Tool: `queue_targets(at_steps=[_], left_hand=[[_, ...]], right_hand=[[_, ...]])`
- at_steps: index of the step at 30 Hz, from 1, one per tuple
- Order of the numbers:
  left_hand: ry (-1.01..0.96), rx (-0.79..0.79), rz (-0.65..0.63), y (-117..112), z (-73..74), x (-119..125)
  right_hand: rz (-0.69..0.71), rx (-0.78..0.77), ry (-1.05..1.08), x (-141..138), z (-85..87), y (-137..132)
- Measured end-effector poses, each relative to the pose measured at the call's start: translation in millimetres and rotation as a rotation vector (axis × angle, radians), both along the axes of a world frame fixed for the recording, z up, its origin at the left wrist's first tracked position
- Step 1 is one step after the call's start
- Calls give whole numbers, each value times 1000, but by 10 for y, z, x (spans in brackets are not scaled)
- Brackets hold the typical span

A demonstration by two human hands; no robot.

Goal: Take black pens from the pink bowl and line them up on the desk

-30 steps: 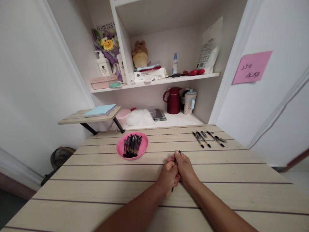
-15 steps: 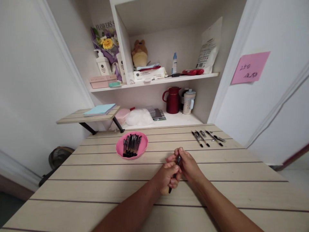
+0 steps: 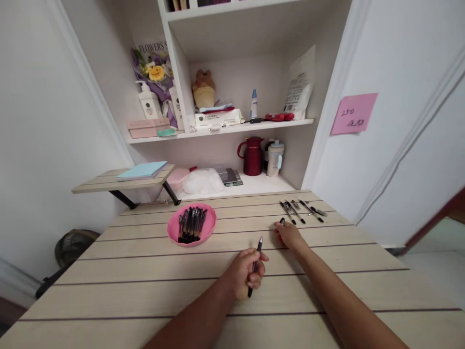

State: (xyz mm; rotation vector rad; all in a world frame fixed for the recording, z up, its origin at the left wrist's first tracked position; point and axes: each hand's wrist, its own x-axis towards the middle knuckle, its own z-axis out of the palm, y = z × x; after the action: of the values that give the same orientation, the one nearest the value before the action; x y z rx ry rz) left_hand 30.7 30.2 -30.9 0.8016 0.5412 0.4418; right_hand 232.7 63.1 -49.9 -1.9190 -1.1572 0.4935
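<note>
My left hand point(image 3: 247, 272) is closed round a black pen point(image 3: 259, 245), whose bare silver tip points up and away from me. To the right and a little farther off, my right hand point(image 3: 288, 235) pinches a dark pen cap point(image 3: 282, 221) between its fingertips. Just beyond that hand, several black pens point(image 3: 296, 211) and small loose pen parts lie on the table point(image 3: 163, 286). Left of my hands is a pink scalloped plate point(image 3: 209, 230) with a bundle of black pens point(image 3: 192, 225) lying side by side.
At the back left stands a small raised shelf point(image 3: 98, 183) with blue paper point(image 3: 142, 170) on it. A white shelf unit point(image 3: 221, 130) behind the table holds a red jug point(image 3: 253, 157), a cup point(image 3: 275, 159), bottles and a plush toy point(image 3: 204, 89).
My hands have come apart. The right has moved away to the right with the cap, and the pen's silver tip now shows above my left hand. The view has also shifted.
</note>
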Motion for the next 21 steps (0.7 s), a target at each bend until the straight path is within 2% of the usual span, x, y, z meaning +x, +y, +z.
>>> queue_targets(at_steps=[6, 10, 15, 21], left_hand=[[-6, 2, -7, 13, -19, -2], [4, -1, -16, 21, -25, 3], [3, -13, -25, 46, -46, 12], [-8, -30, -30, 67, -73, 21]], right_hand=[[-37, -154, -336, 234, 143, 186], [-56, -224, -488, 310, 196, 278], [-50, -296, -595, 335, 191, 400], [-29, -297, -618, 373, 213, 552]])
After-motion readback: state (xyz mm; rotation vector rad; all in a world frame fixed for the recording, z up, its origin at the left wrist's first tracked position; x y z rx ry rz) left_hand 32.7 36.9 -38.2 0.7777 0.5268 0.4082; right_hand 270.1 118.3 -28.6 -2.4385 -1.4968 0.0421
